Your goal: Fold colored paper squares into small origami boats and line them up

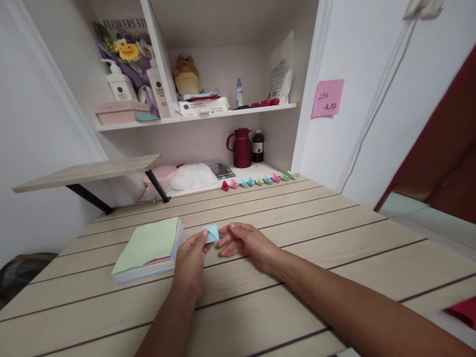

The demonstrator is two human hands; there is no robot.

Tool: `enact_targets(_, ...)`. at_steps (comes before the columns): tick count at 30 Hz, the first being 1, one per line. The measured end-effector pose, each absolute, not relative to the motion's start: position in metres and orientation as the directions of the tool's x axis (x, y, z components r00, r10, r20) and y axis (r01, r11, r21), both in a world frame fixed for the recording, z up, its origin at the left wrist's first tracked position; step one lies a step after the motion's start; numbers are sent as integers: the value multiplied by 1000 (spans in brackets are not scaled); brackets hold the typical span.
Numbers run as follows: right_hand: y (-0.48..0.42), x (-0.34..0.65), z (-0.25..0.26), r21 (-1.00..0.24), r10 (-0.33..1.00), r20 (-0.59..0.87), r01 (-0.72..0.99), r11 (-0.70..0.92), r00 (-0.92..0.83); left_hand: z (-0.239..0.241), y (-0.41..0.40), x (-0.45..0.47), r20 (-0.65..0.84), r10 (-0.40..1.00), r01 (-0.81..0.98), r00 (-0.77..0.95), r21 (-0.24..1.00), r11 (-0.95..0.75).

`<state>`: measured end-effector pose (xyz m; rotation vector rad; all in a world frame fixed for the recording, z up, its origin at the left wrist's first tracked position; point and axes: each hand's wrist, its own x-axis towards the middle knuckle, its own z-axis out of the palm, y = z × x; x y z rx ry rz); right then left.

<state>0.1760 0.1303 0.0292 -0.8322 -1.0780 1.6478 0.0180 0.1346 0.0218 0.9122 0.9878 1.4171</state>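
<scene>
Between the thumb and fingers of my left hand is a small light-blue folded paper, with a diagonal fold line across its face. My right hand is just to the right of the paper, fingers curved and apart, with nothing visible in them. Its index fingertip is close to the paper's right edge; I cannot tell whether they touch. A thick stack of coloured paper sheets, light green on top, lies left of my left hand. Along the back edge of the table runs a row of several small folded paper pieces in red, pink, blue and green.
A small raised wooden shelf on black legs stands at the back left. Behind the table, a white cabinet holds a dark red jug, a dark bottle and a white plastic bag. Something red lies at the right edge.
</scene>
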Motion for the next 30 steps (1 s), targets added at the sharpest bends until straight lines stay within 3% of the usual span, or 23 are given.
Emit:
enact_targets(13,126,169,28,-978,909,105,-206,21,-403,28,128,23,26,997,-298,73,954,-3)
enact_targets(20,131,169,22,-972,924,58,-231,-34,-378,30,125,21,33,990,-265,139,964,5)
enact_targets(24,132,171,22,-976,930,71,-216,-9,-360,33,123,21,30,968,-345,251,937,60)
enact_targets(30,129,170,21,-995,953,84,-81,63,-292,32,121,27,11,995,-378,99,925,28)
